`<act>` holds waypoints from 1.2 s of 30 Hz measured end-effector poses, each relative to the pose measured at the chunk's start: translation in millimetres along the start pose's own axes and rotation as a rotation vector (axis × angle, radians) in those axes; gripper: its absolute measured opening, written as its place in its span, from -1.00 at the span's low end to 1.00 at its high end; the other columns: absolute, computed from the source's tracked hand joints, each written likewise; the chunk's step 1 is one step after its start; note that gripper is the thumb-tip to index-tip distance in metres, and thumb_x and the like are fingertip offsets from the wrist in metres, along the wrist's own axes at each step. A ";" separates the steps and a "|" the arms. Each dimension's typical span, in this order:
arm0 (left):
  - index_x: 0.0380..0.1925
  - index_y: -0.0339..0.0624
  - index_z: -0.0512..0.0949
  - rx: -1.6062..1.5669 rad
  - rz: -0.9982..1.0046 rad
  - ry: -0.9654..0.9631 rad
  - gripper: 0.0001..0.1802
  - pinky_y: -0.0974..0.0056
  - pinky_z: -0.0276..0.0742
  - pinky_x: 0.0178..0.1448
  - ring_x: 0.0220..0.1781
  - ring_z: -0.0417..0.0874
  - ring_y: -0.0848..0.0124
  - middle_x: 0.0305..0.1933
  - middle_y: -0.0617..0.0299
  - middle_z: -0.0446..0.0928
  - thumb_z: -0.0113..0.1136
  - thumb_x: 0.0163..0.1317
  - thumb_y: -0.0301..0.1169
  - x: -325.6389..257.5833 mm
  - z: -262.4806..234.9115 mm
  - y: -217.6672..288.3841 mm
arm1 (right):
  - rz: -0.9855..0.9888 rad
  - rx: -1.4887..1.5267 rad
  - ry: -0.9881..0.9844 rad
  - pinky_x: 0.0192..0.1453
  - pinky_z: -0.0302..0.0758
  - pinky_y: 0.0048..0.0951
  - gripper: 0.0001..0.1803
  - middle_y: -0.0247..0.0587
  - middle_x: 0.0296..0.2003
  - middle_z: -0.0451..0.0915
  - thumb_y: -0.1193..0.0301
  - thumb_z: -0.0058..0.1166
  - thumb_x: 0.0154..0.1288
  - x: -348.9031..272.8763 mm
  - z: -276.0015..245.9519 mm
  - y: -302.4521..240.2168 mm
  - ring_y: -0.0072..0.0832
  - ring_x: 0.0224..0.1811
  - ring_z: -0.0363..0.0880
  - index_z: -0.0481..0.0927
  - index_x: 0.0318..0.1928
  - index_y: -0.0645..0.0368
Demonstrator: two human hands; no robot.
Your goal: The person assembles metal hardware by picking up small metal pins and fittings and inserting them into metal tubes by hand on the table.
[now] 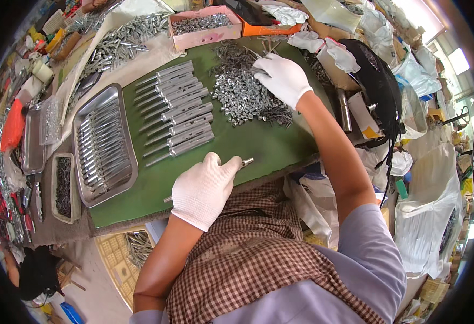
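Note:
My left hand (203, 189), in a white knit glove, is closed around a slim metal rod (248, 161). The rod's tip sticks out past the thumb, and its other end shows at the wrist side. At the far side of the green mat (258, 143), my gloved right hand (283, 78) has its fingers drawn together by some thin metal pins (252, 52). What those fingertips hold, if anything, is hidden. Below that hand spreads a pile of small silver metal pieces (242, 94). Several metal tubes with thin rods (177, 113) lie in a slanting column left of it.
A steel tray (131, 175) with a row of metal rod parts stands at the left, beside a narrow box of dark small parts (64, 186). Behind the mat are a pink box of small metal parts (204, 32) and a heap of metal cylinders (123, 43). A black bag (375, 81) sits right.

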State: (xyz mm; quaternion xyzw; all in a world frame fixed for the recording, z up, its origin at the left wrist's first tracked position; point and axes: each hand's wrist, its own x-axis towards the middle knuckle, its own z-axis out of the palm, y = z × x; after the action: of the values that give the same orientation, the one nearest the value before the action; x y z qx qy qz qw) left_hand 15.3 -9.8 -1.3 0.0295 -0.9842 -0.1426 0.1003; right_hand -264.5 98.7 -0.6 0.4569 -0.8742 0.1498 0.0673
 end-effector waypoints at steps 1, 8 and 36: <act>-0.16 0.19 0.58 -0.001 -0.001 -0.002 -0.79 0.11 0.53 -0.54 -0.57 0.60 0.20 -0.42 0.17 0.42 0.22 0.19 -0.34 0.2 0.0 -0.4 | 0.010 0.064 0.047 0.01 0.54 -0.11 -0.76 -0.07 -0.20 0.64 0.23 0.09 0.31 -4.9 -1.4 -1.1 -0.08 -0.11 0.63 0.66 -0.15 0.08; -0.13 0.23 0.59 0.004 -0.061 -0.078 -0.80 0.09 0.48 -0.43 -0.51 0.57 0.18 -0.41 0.18 0.42 0.20 0.24 -0.33 1.5 -1.9 1.7 | 0.123 0.293 -0.101 -0.03 0.54 -0.31 -0.74 -0.06 -0.25 0.68 0.28 0.12 0.31 -19.5 -8.4 -9.3 -0.18 -0.20 0.66 0.62 -0.11 0.18; -0.13 0.19 0.58 0.018 -0.119 -0.013 -0.79 0.07 0.52 -0.44 -0.55 0.58 0.13 -0.43 0.18 0.46 0.19 0.22 -0.32 3.9 2.2 5.2 | -0.044 0.434 -0.025 -0.25 0.56 -0.33 -0.82 -0.17 -0.35 0.62 0.45 0.33 0.09 -124.5 2.2 -93.9 -0.24 -0.35 0.65 0.66 -0.27 0.14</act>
State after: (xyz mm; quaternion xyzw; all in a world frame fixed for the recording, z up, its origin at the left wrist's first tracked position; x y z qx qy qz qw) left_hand 10.9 -4.6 -1.1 0.0878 -0.9826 -0.1396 0.0852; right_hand -116.1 144.5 -15.6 0.4815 -0.8121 0.3271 -0.0402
